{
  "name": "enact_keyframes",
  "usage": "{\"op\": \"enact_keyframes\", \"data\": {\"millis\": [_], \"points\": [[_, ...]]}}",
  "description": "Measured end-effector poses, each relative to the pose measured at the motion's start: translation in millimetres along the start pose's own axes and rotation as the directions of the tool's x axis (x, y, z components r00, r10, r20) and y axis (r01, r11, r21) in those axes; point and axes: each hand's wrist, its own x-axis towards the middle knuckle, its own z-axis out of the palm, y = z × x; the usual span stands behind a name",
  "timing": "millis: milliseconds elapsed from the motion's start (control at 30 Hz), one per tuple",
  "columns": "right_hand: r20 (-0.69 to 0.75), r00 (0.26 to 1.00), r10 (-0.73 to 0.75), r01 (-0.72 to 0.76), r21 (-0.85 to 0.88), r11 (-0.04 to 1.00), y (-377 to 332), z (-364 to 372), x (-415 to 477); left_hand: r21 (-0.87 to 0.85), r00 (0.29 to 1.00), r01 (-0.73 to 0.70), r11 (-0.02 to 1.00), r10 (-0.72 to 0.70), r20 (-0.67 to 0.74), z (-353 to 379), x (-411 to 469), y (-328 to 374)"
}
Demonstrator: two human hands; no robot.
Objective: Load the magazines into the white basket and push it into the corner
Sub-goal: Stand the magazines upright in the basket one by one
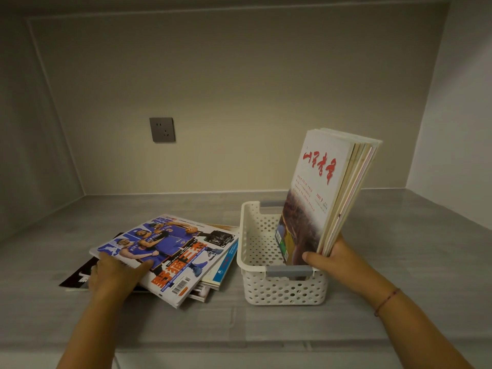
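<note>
A white perforated basket (282,288) with grey handles stands on the grey counter, right of centre. Several magazines (327,187) stand upright in its right side, the front one white with red lettering. My right hand (332,257) grips their lower edge at the basket's near right rim. To the left lies a loose pile of magazines (170,251), topped by a basketball cover with players in blue. My left hand (114,275) lies on that top magazine's near left corner, thumb over the cover and fingers at its edge.
A grey wall socket (162,129) sits on the back wall. The counter (399,235) meets walls at the back, with corners at far left and far right. A black magazine (77,278) pokes out under the pile.
</note>
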Motion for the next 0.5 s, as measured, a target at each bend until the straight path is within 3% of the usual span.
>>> {"op": "enact_keyframes", "data": {"millis": [133,200,300,500], "points": [[-0.007,1.0,-0.001,0.001,-0.014,1.0,0.9,0.3,1.3,0.044,0.995,0.094,0.995,-0.092,-0.034,-7.1,-4.8,5.0],[-0.006,1.0,0.008,-0.008,-0.006,1.0,1.1,-0.3,1.7,0.031,0.991,0.13,0.991,-0.13,0.021,-10.7,-4.0,10.6],[-0.013,1.0,0.009,-0.009,-0.008,1.0,1.1,-0.3,1.5,-0.05,0.988,0.109,0.993,-0.103,0.111,-13.3,-6.0,16.3],[-0.009,1.0,0.016,-0.016,-0.007,1.0,1.1,-0.3,2.8,-0.142,0.986,0.065,0.988,-0.042,0.161,-23.7,-7.0,15.5]]}}
